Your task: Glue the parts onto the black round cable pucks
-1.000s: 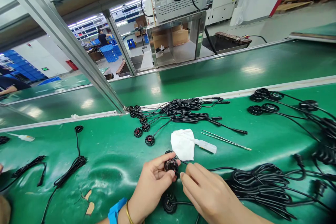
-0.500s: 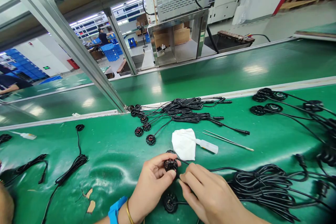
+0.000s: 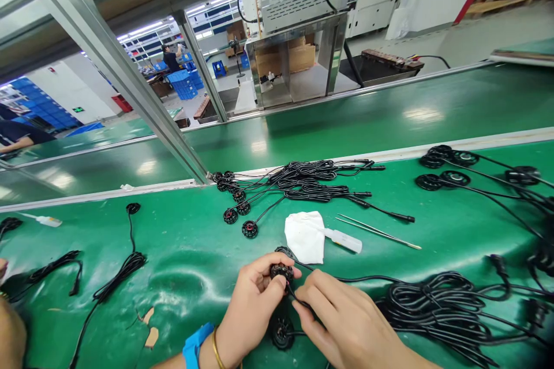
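Nearest, one round black part [image 3: 283, 332] lies on the green mat [image 3: 208, 236], then the left hand [image 3: 253, 294] pinches a wheel-like piece [image 3: 281, 271], seemingly unfinished, whose thin cable [image 3: 294, 293] the right hand [image 3: 341, 314] appears to grip, and farther, left of the white cloth [image 3: 305, 236], lie several cabled wheels [image 3: 250, 229], perhaps already done.
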A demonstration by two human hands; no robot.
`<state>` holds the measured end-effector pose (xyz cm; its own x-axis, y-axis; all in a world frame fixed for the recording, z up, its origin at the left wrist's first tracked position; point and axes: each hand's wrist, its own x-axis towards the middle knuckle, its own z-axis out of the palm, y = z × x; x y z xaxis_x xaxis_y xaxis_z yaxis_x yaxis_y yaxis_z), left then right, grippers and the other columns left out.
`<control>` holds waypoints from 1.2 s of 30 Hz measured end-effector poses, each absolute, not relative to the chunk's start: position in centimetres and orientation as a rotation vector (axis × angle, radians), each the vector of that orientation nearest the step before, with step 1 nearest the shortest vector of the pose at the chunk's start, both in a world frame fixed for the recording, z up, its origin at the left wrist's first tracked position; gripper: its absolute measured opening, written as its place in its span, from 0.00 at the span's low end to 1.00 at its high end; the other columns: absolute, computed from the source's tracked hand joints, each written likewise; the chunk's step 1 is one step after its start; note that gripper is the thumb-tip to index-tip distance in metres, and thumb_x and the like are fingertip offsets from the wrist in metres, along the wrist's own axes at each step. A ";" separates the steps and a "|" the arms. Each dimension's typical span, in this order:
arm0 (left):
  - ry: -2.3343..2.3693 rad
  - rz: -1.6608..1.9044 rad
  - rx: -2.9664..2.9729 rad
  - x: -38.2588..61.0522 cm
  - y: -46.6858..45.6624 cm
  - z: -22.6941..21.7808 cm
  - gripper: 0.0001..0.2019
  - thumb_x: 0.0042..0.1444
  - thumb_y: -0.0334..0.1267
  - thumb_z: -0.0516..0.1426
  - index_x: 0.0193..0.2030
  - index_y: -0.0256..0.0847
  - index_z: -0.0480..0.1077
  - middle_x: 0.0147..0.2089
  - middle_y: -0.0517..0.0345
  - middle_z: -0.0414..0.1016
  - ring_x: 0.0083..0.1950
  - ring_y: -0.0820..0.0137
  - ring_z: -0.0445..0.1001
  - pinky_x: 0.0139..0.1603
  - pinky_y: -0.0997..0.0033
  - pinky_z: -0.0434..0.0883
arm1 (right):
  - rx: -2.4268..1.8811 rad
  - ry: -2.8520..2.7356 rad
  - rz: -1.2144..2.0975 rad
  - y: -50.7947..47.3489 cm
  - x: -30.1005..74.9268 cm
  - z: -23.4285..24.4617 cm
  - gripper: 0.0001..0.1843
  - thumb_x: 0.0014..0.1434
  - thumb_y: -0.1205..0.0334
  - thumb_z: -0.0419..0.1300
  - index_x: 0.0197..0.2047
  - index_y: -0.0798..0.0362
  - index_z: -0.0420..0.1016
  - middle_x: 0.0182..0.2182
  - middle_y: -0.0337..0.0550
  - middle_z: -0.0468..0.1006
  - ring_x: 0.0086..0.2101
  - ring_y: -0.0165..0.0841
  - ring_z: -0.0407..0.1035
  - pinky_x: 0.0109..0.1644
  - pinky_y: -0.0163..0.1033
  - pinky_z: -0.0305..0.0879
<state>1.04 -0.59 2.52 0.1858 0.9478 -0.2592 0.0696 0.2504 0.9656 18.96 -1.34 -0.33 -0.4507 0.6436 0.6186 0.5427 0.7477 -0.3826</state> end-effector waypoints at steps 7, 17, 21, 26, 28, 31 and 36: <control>1.233 0.815 1.187 1.3 -1.0 2.3 0.19 0.64 0.39 0.56 0.61 0.42 0.70 0.54 0.49 0.78 0.43 0.69 0.77 0.43 0.74 0.73 | -0.905 -2.140 0.172 -1.2 19.1 -0.6 0.08 0.68 0.71 0.52 0.39 0.55 0.70 0.29 0.41 0.67 0.29 0.33 0.65 0.32 0.38 0.59; 1.273 0.779 1.514 0.5 -1.9 1.8 0.25 0.68 0.38 0.51 0.71 0.48 0.60 0.69 0.53 0.65 0.69 0.59 0.64 0.71 0.61 0.60 | -0.919 -2.082 0.463 -1.1 19.5 -0.6 0.08 0.69 0.71 0.51 0.42 0.53 0.70 0.32 0.42 0.69 0.31 0.33 0.65 0.34 0.37 0.61; 1.222 0.767 1.468 0.6 -1.9 1.7 0.26 0.68 0.41 0.53 0.72 0.50 0.58 0.67 0.52 0.69 0.61 0.60 0.73 0.64 0.63 0.69 | -0.940 -2.001 0.605 -0.7 19.7 0.0 0.08 0.69 0.70 0.51 0.40 0.52 0.70 0.30 0.40 0.68 0.27 0.29 0.63 0.30 0.35 0.59; 1.203 0.779 1.257 0.9 -1.5 1.4 0.28 0.64 0.38 0.58 0.71 0.48 0.61 0.58 0.52 0.77 0.46 0.64 0.80 0.51 0.69 0.75 | -0.966 -1.958 0.707 -0.5 19.7 0.4 0.10 0.70 0.67 0.51 0.38 0.51 0.70 0.30 0.39 0.69 0.27 0.28 0.64 0.31 0.33 0.60; 1.193 0.804 1.188 1.0 -1.4 1.3 0.28 0.63 0.38 0.59 0.69 0.47 0.62 0.57 0.52 0.77 0.46 0.64 0.79 0.50 0.70 0.74 | -0.979 -1.972 0.605 -0.5 19.7 0.4 0.10 0.71 0.67 0.51 0.37 0.51 0.69 0.30 0.39 0.69 0.26 0.28 0.64 0.31 0.34 0.59; 1.143 0.840 1.088 1.1 -1.3 1.4 0.28 0.61 0.37 0.62 0.68 0.45 0.65 0.57 0.50 0.77 0.46 0.65 0.78 0.49 0.70 0.74 | -0.994 -2.005 0.375 -0.4 19.7 0.2 0.09 0.70 0.68 0.53 0.36 0.53 0.69 0.28 0.39 0.69 0.26 0.29 0.65 0.30 0.35 0.59; 1.058 0.889 0.957 1.5 -1.0 1.8 0.27 0.58 0.38 0.65 0.64 0.39 0.69 0.54 0.46 0.79 0.39 0.72 0.74 0.43 0.74 0.73 | -0.965 -2.028 0.236 -0.2 20.0 0.0 0.09 0.69 0.68 0.54 0.35 0.54 0.69 0.27 0.40 0.69 0.26 0.30 0.66 0.32 0.35 0.60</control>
<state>1.46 -0.99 1.80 0.2496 0.9235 -0.2912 -0.1280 0.3295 0.9354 19.96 -0.18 0.03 -0.3360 0.7082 0.6209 0.5465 0.6835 -0.4839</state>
